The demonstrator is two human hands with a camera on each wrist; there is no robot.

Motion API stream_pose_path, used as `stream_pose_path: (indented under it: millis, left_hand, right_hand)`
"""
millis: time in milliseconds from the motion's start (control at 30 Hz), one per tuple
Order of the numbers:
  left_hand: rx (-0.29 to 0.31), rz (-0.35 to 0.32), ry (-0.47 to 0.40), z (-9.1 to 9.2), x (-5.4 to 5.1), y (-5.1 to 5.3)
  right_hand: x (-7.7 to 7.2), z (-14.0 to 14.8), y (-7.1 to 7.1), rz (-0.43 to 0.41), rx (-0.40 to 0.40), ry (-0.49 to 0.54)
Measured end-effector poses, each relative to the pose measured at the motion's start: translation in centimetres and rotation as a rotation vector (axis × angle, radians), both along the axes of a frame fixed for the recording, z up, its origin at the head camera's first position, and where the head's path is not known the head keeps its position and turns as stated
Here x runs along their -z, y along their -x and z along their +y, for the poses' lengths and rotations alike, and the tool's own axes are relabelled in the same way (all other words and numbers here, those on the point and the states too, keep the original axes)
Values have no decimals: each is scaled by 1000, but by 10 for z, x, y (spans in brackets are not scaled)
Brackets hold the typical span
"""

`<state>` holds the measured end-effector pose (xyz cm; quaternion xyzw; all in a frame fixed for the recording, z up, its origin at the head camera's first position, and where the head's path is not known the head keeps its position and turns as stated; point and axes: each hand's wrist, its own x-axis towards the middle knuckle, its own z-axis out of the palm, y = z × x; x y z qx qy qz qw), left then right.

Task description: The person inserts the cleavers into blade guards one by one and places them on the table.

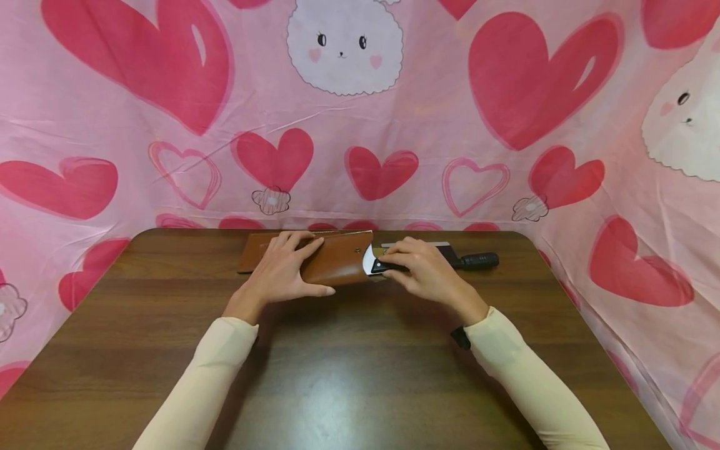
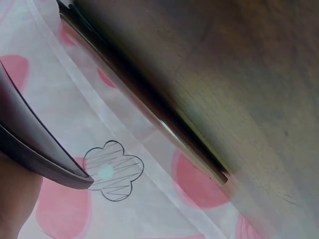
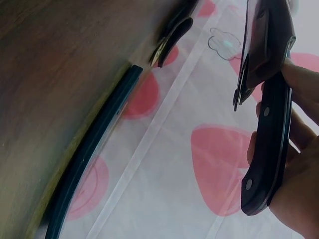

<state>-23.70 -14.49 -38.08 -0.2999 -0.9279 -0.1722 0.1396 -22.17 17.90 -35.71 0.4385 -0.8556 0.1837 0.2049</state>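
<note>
You are seeing pale glare on the brown wood-grain table (image 1: pixel 360 359) and soft shadows falling beside both cream fabric sleeves (image 1: pixel 194 375). Your wrist views are showing that wood dim and softly blurred.

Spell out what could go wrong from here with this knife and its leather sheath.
The right hand grips the knife close to the bright strip of blade at the sheath's mouth; a slip might cut its fingers. The left hand holds the brown leather sheath, which could twist if the knife moves crookedly. The ribbed black handle lies beyond the right hand and might get knocked.
</note>
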Motion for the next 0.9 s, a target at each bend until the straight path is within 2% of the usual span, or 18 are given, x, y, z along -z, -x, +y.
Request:
stream_pose_path:
  millis: [300,600,900]
  left_hand:
    - [-14,-11,2,-4,-1,0]
    - [21,-23,39,-4,-1,-1]
    - [38,-39,79,0,7,-3]
  right_hand:
    - [2,-9,2,12,3,20]
    - [9,-8,-7,-125,67,27]
    - [18,-4,-13,-241,83,72]
